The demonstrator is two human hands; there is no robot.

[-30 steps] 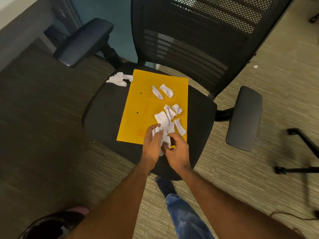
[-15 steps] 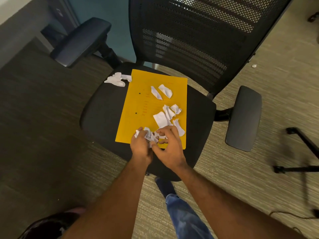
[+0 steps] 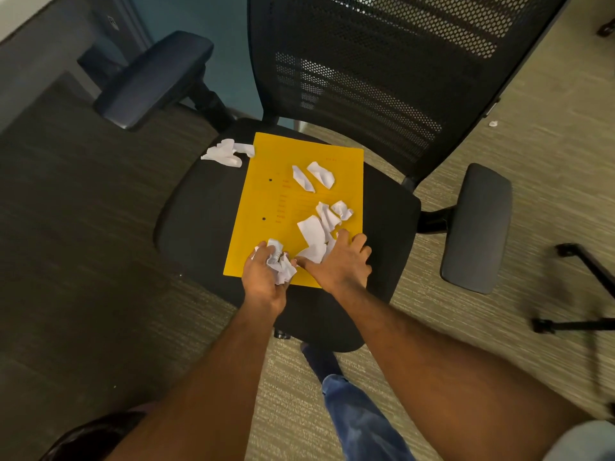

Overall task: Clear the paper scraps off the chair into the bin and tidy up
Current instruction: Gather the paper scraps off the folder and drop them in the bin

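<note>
On the chair seat [image 3: 199,211] lies one yellow folder [image 3: 276,201] with perhaps six loose scraps [image 3: 312,176] — left hand [image 3: 263,277] grips a crumpled wad [image 3: 283,264], right hand [image 3: 339,264] spread flat, pressing scraps.

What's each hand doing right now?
Left hand: grips a bunch of paper scraps.
Right hand: open, fingers spread over loose scraps.

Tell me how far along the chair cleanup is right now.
Early stage. The left hand holds a crumpled wad of scraps, not binned yet. The right hand spreads open over the next pile on the yellow folder. Left: two scraps farther back, a clump on the seat and a bit on the floor.
</note>
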